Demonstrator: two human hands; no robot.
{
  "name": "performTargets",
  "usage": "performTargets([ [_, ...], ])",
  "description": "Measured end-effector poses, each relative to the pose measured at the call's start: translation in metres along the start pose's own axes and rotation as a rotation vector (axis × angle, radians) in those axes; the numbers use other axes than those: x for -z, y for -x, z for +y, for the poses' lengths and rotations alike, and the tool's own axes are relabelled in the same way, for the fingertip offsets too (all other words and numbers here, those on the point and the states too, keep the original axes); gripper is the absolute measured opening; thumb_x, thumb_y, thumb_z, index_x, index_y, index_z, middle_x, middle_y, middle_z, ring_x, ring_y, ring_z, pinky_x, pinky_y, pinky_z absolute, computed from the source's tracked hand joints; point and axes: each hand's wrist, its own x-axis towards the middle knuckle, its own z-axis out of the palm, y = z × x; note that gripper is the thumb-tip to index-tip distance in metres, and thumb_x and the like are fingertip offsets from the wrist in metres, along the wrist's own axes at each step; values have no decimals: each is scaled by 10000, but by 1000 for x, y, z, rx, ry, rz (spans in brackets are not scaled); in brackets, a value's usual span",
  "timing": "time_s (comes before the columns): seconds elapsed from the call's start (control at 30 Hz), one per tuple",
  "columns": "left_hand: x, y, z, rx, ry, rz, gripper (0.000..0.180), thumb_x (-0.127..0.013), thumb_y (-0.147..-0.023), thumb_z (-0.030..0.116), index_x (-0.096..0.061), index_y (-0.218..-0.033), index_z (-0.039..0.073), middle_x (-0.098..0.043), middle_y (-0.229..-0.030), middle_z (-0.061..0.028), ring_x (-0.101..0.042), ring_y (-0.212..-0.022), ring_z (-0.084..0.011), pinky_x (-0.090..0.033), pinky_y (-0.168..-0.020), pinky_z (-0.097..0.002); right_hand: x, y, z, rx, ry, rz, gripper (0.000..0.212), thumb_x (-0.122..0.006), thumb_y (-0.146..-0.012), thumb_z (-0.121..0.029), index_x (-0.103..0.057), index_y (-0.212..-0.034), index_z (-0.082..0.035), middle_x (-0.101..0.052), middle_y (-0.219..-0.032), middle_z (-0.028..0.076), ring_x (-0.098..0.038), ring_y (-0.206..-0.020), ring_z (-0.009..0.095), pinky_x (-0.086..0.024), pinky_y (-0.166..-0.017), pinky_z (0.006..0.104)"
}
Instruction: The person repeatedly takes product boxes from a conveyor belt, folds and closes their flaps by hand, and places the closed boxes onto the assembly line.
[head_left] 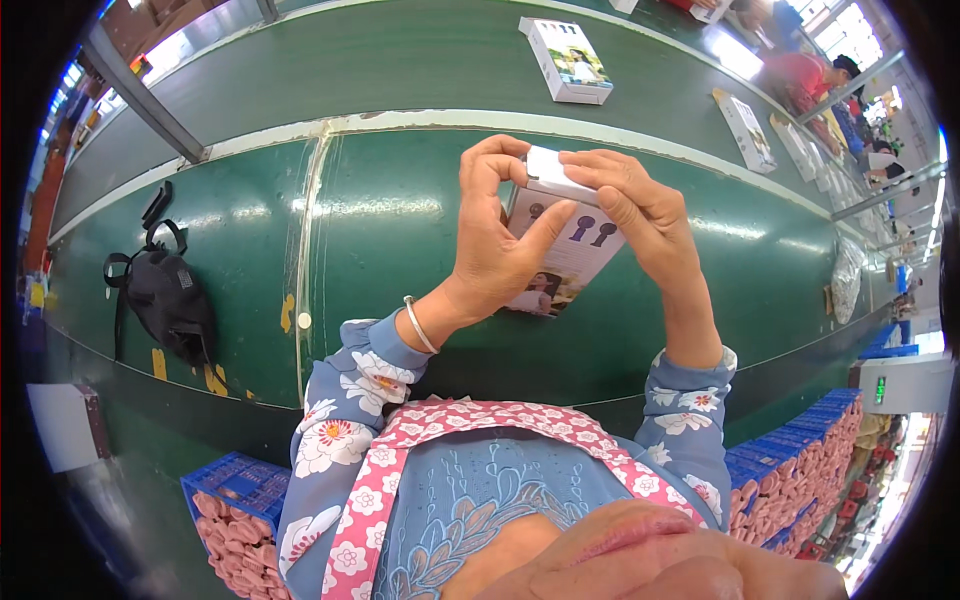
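Note:
Between my hands a white printed carton (560,255) stands on the green table (390,260), its top end toward me and pictures on its side. My left hand (505,220) grips the carton's left edge, thumb on the printed face and fingers curled over the top. My right hand (640,205) is closed around the upper right corner, its fingers lying across the white end flap (545,165). What lies inside the carton is hidden.
Beyond a pale rail, a green conveyor belt (400,60) carries a similar carton (568,62) and another carton (745,130) farther right. A black bag (165,300) lies at left. Blue crates (235,490) of pink items flank me. A person (800,80) stands at far right.

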Motion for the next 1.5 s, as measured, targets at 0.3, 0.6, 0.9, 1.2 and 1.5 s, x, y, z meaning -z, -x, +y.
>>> performTargets([
  [0.3,2,-1,-5,-259,-254,5,478,-764,-716,86,-473,-1095,85,-419,-1224,-153,-410,-1131,-287,-352,-957,-394,1,2,6,48,71,-46,354,-696,-815,-185,-654,-1151,-80,-626,-1198,73,-482,-1179,259,-378,-1003,382],
  [0.6,12,-10,-12,-228,-125,-91,384,-755,-718,107,-479,-984,134,-437,-1276,-154,-377,-1160,-295,-334,-959,-411,-3,-6,4,253,386,-55,311,-698,-789,-165,-682,-1091,-94,-662,-1129,70,-487,-1212,305,-320,-1048,466],
  [0.9,6,-15,-11,-498,-119,-198,252,-710,-753,60,-484,-855,105,-593,-1011,-98,-464,-1063,-288,-351,-957,-434,-10,7,7,266,186,81,42,-687,-791,-110,-670,-786,-72,-703,-925,34,-573,-935,231,-410,-908,381],
  [1.2,11,-14,-9,-257,53,-188,433,-648,-860,115,-403,-1216,83,-453,-1225,-121,-497,-1037,-168,-434,-907,-324,-31,34,18,-93,-335,368,793,-763,-744,-144,-300,-1383,-67,-437,-1316,138,-400,-1254,225,-393,-984,362],
  [1.5,56,38,-27,378,-67,-386,596,-747,-770,122,-402,-1242,2,-576,-1108,-129,-554,-1039,-172,-463,-880,-323,-39,53,61,-469,-213,-127,838,-810,-651,-99,-359,-1354,-29,-531,-1198,83,-499,-1107,184,-429,-942,340],
])
